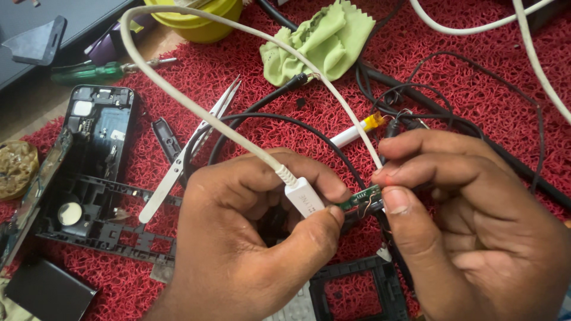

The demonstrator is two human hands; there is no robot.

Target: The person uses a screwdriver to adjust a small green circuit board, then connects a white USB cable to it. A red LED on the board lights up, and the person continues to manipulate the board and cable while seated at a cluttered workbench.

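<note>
The left hand (pixel 250 238) pinches the white plastic cable plug (pixel 304 198); the right hand (pixel 470 220) grips the small green circuit board (pixel 361 197) at centre. Holding both level and steady looks wise.

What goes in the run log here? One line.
left hand: grips white cable plug | right hand: pinches small green circuit board | surface: red mat

White cable plug (pixel 304 200) meets small green circuit board (pixel 361 197), held level above red mat, cream cable (pixel 178 95) looping up and away.
</note>
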